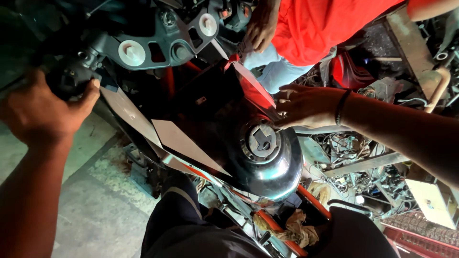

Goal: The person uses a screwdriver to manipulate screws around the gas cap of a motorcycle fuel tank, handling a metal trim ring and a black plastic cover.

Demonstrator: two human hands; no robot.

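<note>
1. Motorcycle (191, 110), seen from above, fills the frame centre; black bodywork with red and silver panels, nose toward 12 o'clock, seat end toward 6.
2. Concrete floor (91, 200) shows at 7–8 o'clock under the bike.
3. Co-worker in a red shirt (315, 28) stands at 1 o'clock; that person's hand (262, 26) rests by the bars at 12 o'clock, apart from the wearer's hands.
4. Fuel tank (272, 167), glossy black, sits just below centre; a pile of wires and scrap parts (354, 157) lies at 3–4 o'clock beside it.
5. Left hand (38, 107) at 9 o'clock, fingers curled and closed round the black handlebar grip (71, 81), thumb over the top.
6. Right hand (303, 105) at 2–3 o'clock, black wristband on the wrist, fingers pressed together, tips on the tank edge where the red-silver fairing panel (253, 83) meets it; cannot tell if it pinches anything.
7. Filler cap (262, 142), round metal, shut on top of the tank, just at 7 o'clock of the right fingertips, near but not touched.
8. Dirty rag (291, 228) lies on the red frame tube at 5 o'clock.
</note>
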